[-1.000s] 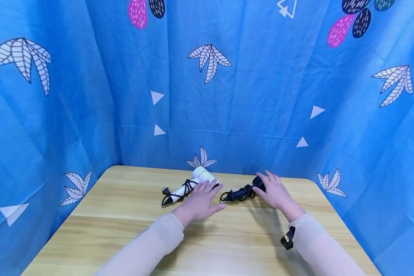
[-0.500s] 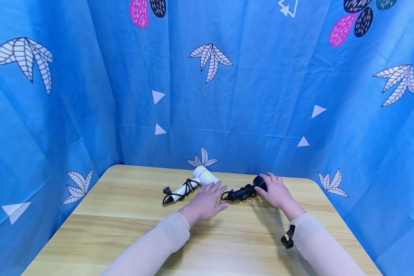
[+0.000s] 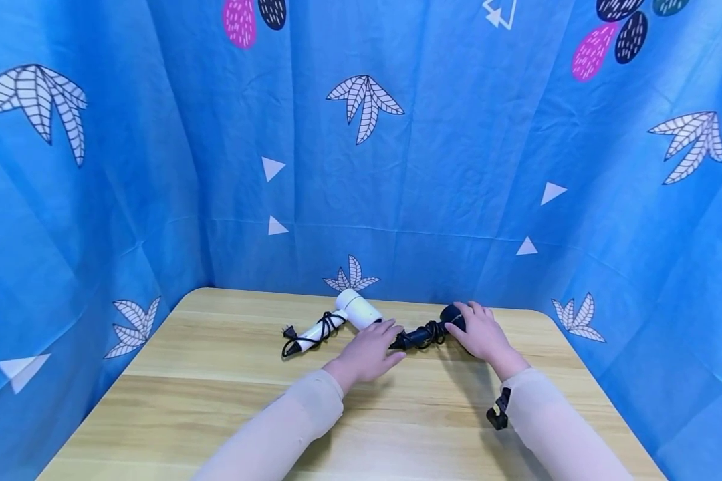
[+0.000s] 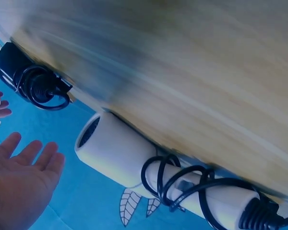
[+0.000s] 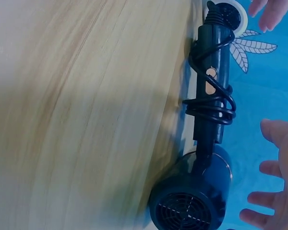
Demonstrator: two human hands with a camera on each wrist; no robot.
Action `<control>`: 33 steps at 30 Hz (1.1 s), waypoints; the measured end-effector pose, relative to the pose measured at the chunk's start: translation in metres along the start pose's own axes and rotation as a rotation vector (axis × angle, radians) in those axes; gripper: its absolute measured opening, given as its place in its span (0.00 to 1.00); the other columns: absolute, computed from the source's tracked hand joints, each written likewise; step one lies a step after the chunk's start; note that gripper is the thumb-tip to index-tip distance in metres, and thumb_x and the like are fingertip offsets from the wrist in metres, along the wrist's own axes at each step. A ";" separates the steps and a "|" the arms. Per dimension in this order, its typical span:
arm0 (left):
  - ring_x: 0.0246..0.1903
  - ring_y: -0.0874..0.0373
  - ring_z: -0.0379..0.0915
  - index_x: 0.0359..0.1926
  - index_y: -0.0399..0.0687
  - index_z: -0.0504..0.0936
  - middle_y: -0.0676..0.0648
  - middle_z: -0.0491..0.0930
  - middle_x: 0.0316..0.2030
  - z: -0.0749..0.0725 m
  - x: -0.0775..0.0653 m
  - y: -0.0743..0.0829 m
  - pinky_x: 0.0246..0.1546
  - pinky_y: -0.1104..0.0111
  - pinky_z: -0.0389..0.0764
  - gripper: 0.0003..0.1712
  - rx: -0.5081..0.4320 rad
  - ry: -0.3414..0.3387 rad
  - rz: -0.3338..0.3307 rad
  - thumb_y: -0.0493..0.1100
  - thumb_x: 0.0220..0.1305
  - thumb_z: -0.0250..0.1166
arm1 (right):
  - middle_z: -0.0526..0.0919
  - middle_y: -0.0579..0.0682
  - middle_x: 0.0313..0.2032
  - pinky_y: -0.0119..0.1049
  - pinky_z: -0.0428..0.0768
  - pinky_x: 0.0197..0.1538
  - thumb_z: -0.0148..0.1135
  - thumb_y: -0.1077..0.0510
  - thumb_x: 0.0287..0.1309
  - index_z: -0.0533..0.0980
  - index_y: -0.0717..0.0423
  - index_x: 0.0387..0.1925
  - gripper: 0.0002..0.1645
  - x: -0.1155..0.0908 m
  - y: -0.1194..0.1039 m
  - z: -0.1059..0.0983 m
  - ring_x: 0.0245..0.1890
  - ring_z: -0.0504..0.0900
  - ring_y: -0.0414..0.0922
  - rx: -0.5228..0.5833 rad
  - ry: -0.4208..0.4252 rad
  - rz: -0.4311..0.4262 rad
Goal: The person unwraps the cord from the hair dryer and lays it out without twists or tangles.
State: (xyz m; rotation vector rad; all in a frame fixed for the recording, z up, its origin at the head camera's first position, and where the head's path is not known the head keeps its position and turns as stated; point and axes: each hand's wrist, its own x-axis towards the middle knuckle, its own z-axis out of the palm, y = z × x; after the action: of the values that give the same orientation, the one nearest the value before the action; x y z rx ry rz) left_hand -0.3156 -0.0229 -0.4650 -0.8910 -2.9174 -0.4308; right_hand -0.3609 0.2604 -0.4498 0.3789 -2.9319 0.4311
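A white hair dryer (image 3: pixel 359 309) lies on the table, a black cord wound round its handle. To its right lies a black hair dryer (image 3: pixel 418 337), also wrapped in its cord. My left hand (image 3: pixel 367 352) hovers with spread fingers between the two, covering the black handle's end in the head view. The left wrist view shows that hand (image 4: pixel 26 184) apart from the white dryer's barrel (image 4: pixel 115 148). My right hand (image 3: pixel 484 334) is over the black dryer's head, fingers relaxed. In the right wrist view, a gap separates these fingers (image 5: pixel 264 199) from the black barrel (image 5: pixel 192 201).
The wooden table (image 3: pixel 216 401) has rounded far corners. A blue patterned curtain (image 3: pixel 457 167) hangs behind it and along both sides. The white dryer's plug (image 3: pixel 289 332) lies to the left of its handle. A dark strap (image 3: pixel 499 409) is on my right sleeve.
My left hand has drifted right, from beside the white dryer's barrel towards the black dryer's handle end. My right hand has stayed nearly still. Both dryers lie where they were.
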 end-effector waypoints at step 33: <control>0.63 0.48 0.69 0.70 0.43 0.68 0.43 0.73 0.64 0.024 0.029 0.018 0.64 0.58 0.71 0.31 -0.054 0.039 -0.109 0.54 0.74 0.58 | 0.61 0.74 0.67 0.67 0.66 0.62 0.55 0.43 0.71 0.60 0.63 0.72 0.40 0.013 0.006 0.009 0.65 0.59 0.72 0.037 -0.042 0.142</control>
State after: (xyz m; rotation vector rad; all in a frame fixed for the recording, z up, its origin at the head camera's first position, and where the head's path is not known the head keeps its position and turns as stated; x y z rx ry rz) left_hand -0.3287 0.0139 -0.4794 -0.7227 -2.9408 -0.5298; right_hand -0.3754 0.2600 -0.4575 0.1871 -3.0073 0.5025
